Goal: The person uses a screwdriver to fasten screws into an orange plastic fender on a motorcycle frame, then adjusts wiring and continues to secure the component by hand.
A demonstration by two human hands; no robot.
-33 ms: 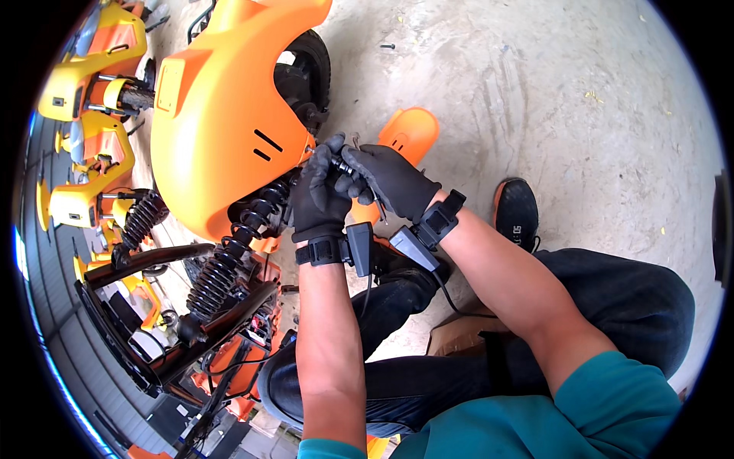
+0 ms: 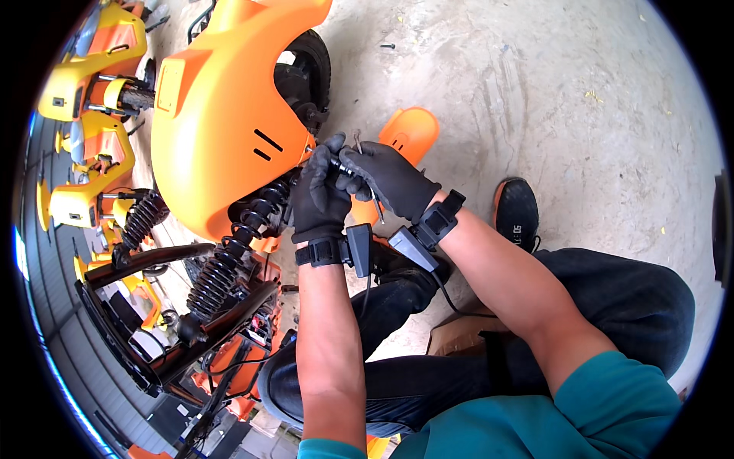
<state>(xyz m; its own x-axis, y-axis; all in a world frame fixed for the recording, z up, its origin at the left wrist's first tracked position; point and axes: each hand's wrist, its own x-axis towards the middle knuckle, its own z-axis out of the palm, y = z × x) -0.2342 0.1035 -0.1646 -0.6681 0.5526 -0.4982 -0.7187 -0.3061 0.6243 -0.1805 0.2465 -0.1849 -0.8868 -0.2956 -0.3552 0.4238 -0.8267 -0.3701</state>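
Observation:
My left hand (image 2: pixel 317 195), in a dark glove, has its fingers curled at a small black ribbed fitting (image 2: pixel 341 166) beside the edge of the orange fender (image 2: pixel 222 130). My right hand (image 2: pixel 390 180), gloved too, closes on that fitting and on a thin metal rod (image 2: pixel 380 206), whose ends stick out above and below the fingers. Just left of and below my left hand is a black coil-spring shock absorber (image 2: pixel 214 275). An orange plastic piece (image 2: pixel 409 126) lies on the concrete behind my right hand. What exactly the fingertips grip is partly hidden.
A black tyre (image 2: pixel 313 61) sits under the fender. Further orange-and-yellow vehicles (image 2: pixel 95 57) stand at the left. A black frame (image 2: pixel 115 344) lies below them, a small bolt (image 2: pixel 388 46) lies on the floor (image 2: pixel 581 130), and my shoe (image 2: pixel 516 214) and bent legs fill the lower right.
My right hand has shifted very slightly upward with the thin rod. My left hand and everything else look the same.

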